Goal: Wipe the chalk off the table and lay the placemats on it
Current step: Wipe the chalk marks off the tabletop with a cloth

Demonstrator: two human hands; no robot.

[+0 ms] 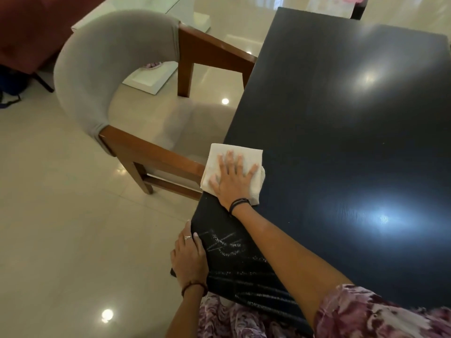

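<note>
White chalk [227,245] scrawls, crossed lines and rows of strokes, cover the near left corner of the dark table [353,147], running from beside the left edge toward the person's body. Beyond them, a folded white cloth [219,157] lies on the same left edge, part of it overhanging the side. The right hand [231,179] presses flat on the cloth, palm down, all 5 fingers spread and straight, with dark bands around the wrist; its forearm crosses diagonally over the chalked patch and hides part of the marks. The left hand [189,257] rests on the table's left edge just beside the chalk, fingers loosely curved over the rim and holding nothing, a ring on 1 finger and a beaded band at the wrist. Patterned purple and white sleeves [371,313] and clothing fill the bottom of the view. The rest of the tabletop is glossy and shows 2 bright light reflections. No placemats show in this view. Just left of the table stands a chair [102,69] with a curved grey upholstered back and brown wooden arms and legs, its front tucked against the table edge close to the cloth. Pale polished floor tiles [61,228] surround everything, and a white piece of furniture [146,81] sits behind the chair.
</note>
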